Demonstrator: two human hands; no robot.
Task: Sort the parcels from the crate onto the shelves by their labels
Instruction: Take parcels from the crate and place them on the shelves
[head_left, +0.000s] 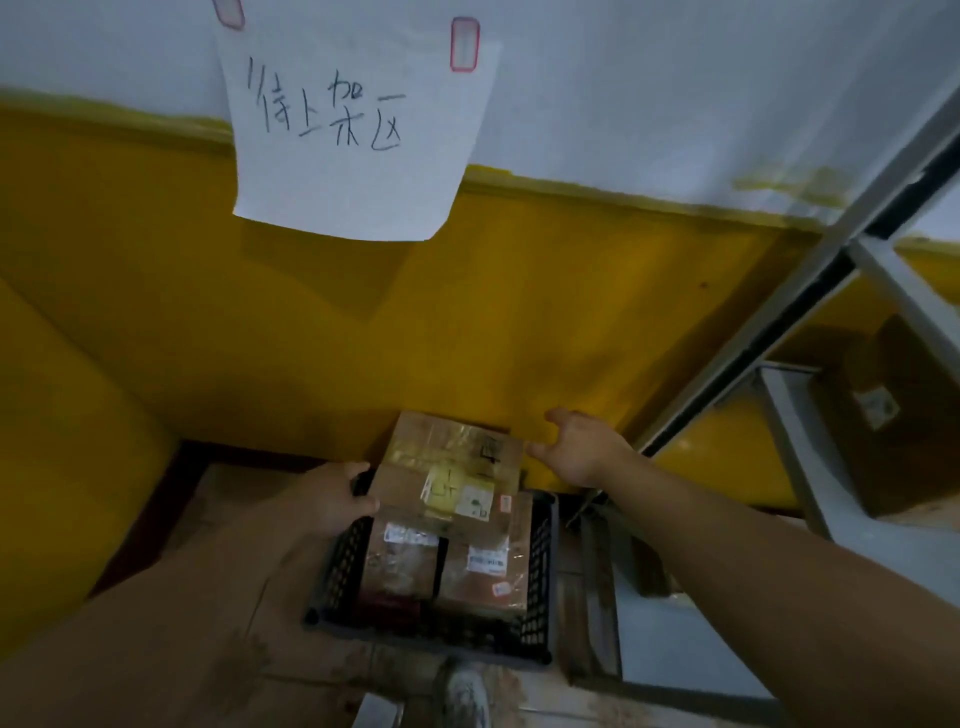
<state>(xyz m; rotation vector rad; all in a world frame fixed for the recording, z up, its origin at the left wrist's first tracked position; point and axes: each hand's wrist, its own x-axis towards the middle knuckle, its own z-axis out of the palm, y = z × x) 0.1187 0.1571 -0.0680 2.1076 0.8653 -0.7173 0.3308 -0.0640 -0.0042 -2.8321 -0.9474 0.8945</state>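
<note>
A black plastic crate (540, 551) stands on the floor by the yellow wall and holds several cardboard parcels. The top parcel (447, 457) is a taped brown box with a yellow note and a white label, lying tilted across the crate's far end. My left hand (332, 499) grips the crate's left rim beside that parcel, thumb on the box's left edge. My right hand (582, 447) hovers open at the parcel's right edge, fingers spread. Two smaller parcels (400, 561) (483, 571) with white labels lie lower in the crate.
A grey metal shelf frame (810, 291) rises at the right, with a brown box (893, 421) on a low shelf. A handwritten paper sign (353, 119) hangs on the wall above. Flat cardboard (223, 525) lies left of the crate. A shoe (467, 696) is at the bottom.
</note>
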